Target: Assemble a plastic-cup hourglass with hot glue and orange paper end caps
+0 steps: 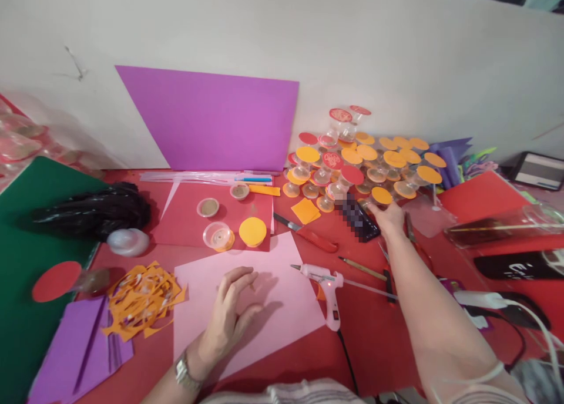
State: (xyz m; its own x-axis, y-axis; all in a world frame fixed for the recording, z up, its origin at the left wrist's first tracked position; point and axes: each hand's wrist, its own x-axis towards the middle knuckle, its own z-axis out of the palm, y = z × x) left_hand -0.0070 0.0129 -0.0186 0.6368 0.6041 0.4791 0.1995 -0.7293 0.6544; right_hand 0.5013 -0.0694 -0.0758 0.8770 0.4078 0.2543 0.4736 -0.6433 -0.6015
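Note:
Over a pink sheet (194, 298) hovers my left hand (231, 307), its fingers apart and nothing in them. My right hand (390, 219) reaches to the front of a cluster of clear plastic cups, its fingers closed at the base of a cup topped by an orange disc (382, 195); the grip is partly hidden. Between the hands lies a pink hot glue gun (324, 283) with a lit red light. Behind the sheet are an orange-disc piece (252, 232), a clear cup (218, 235) and two small filled cups (208, 207).
Orange paper scraps (145, 298) and purple sheets (73, 351) lie at left, near a black plastic bag (101, 210). A red utility knife (315, 238), a pencil (363, 267) and a dark phone-like object (359, 219) lie centre-right. A purple board (220, 119) leans on the wall.

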